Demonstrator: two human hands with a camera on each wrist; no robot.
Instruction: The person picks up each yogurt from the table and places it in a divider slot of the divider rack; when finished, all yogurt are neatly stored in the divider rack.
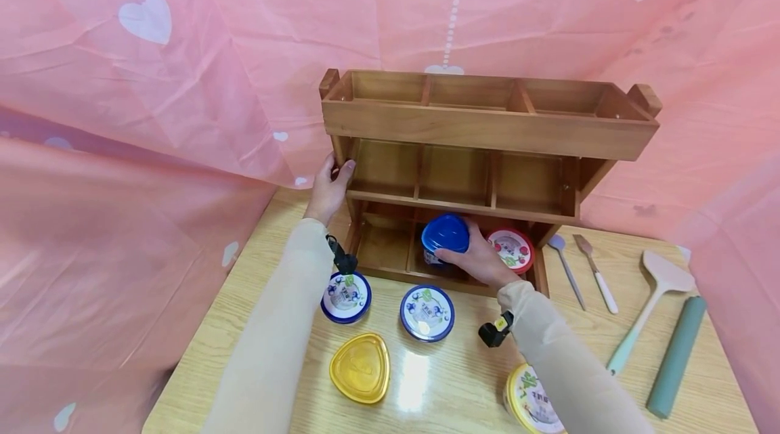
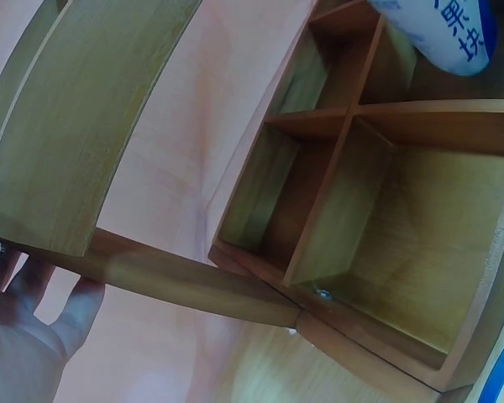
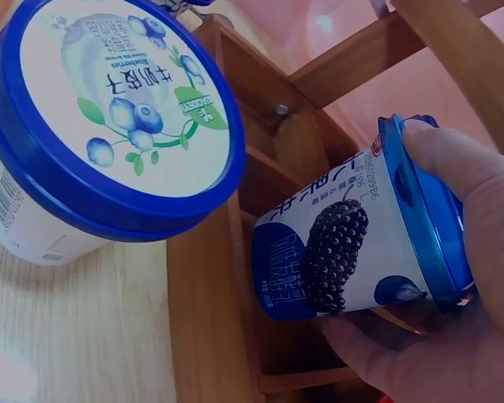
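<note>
My right hand (image 1: 478,258) grips a blue-lidded tub (image 1: 446,234) at the bottom middle compartment of the wooden rack (image 1: 487,128). In the right wrist view the tub (image 3: 336,243) is tilted and shows a dark berry print, with the thumb on its blue lid. At the rack's left side my left hand (image 1: 329,187) holds the side post, thumb in front; its fingertips are partly hidden in the left wrist view. A red-lidded tub (image 1: 510,250) sits in the bottom right compartment. Two blue-rimmed round tubs, one left (image 1: 346,297) and one central (image 1: 427,313), stand before the rack.
Near the front are a yellow triangular-lidded container (image 1: 361,367) and a yellow-rimmed tub (image 1: 536,400), partly behind the right sleeve. To the right lie a blue-grey spoon (image 1: 567,271), a small spreader (image 1: 596,275), a spatula (image 1: 648,298) and a green rod (image 1: 676,356). Pink cloth (image 1: 244,48) surrounds the table.
</note>
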